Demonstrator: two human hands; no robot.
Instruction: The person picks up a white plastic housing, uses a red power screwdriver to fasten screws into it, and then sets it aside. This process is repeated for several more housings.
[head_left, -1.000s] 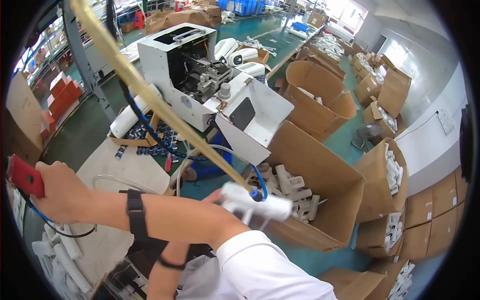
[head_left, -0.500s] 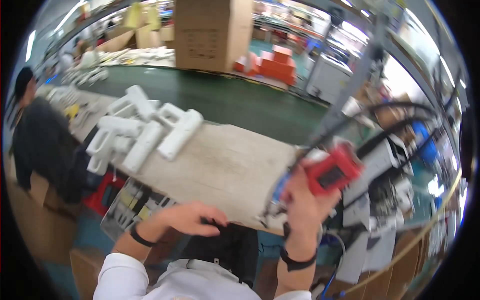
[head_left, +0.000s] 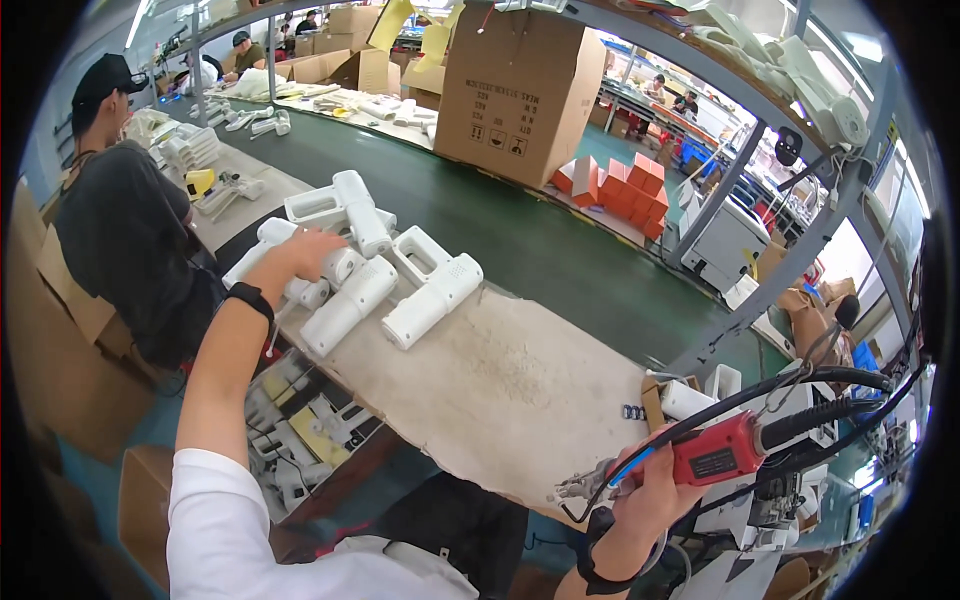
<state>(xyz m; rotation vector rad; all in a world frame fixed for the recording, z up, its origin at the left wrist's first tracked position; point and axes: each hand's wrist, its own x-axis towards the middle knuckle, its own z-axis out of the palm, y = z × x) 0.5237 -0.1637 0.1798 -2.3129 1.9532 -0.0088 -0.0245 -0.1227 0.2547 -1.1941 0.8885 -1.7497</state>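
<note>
My left hand [head_left: 308, 252] reaches to the pile at the left of the bench, its fingers curled over a white pistol-shaped housing [head_left: 275, 233]. Some fingertips are hidden, so the depth of the grip is hard to see. Beside it lie more white housings with loop handles, one of them the rightmost housing [head_left: 437, 300]. At the lower right my right hand [head_left: 652, 492] is closed round a red corded power tool [head_left: 715, 452]. Its metal tip [head_left: 580, 485] points left over the bench's near edge.
The worn bench top [head_left: 500, 370] runs across the middle. Beyond it lies a green conveyor belt [head_left: 520, 240] with a large carton [head_left: 515, 100]. A box of white parts [head_left: 310, 440] stands below the bench. A co-worker [head_left: 130, 220] sits at the left. Black cables [head_left: 800, 380] hang right.
My left hand has moved from the bench's near edge out to the white housings and closed on one. The red tool has come lower and nearer in my right hand. The view has shifted.
</note>
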